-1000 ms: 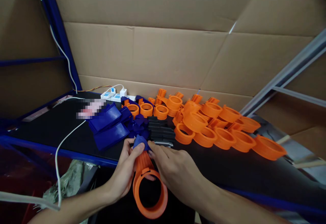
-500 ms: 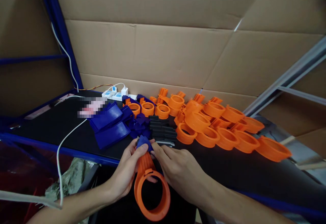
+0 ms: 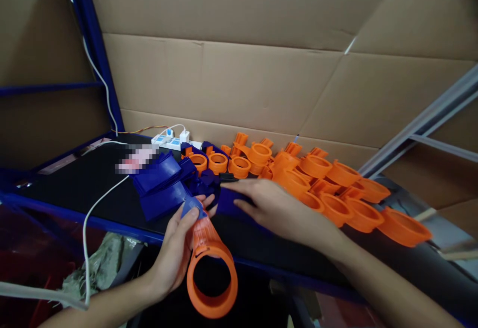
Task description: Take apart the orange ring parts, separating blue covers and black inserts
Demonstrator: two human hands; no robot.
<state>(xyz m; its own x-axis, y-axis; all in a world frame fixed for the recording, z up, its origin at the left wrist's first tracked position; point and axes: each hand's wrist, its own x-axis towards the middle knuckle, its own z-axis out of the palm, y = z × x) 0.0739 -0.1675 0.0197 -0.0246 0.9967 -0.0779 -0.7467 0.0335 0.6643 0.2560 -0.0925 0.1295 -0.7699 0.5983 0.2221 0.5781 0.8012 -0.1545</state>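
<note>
My left hand (image 3: 174,258) is closed round the ribbed neck of an orange ring part (image 3: 211,273), with the thumb on the blue cap (image 3: 192,208) at its top. It holds the part over the table's near edge. My right hand (image 3: 276,206) reaches forward over the middle of the pile with its fingers stretched out. Its fingers lie over a dark blue part (image 3: 229,201), and a black piece (image 3: 227,177) shows at the fingertips. I cannot tell whether the hand grips anything.
Many orange ring parts (image 3: 336,188) cover the right half of the black table (image 3: 74,183). Flat blue parts (image 3: 160,183) lie left of centre. A white power strip (image 3: 170,141) and its cable (image 3: 100,198) sit at the back left. Cardboard walls stand behind.
My right hand has left the blue cap and moved forward over the pile, covering the black stack. My left hand has shifted the orange ring part slightly left and lower.
</note>
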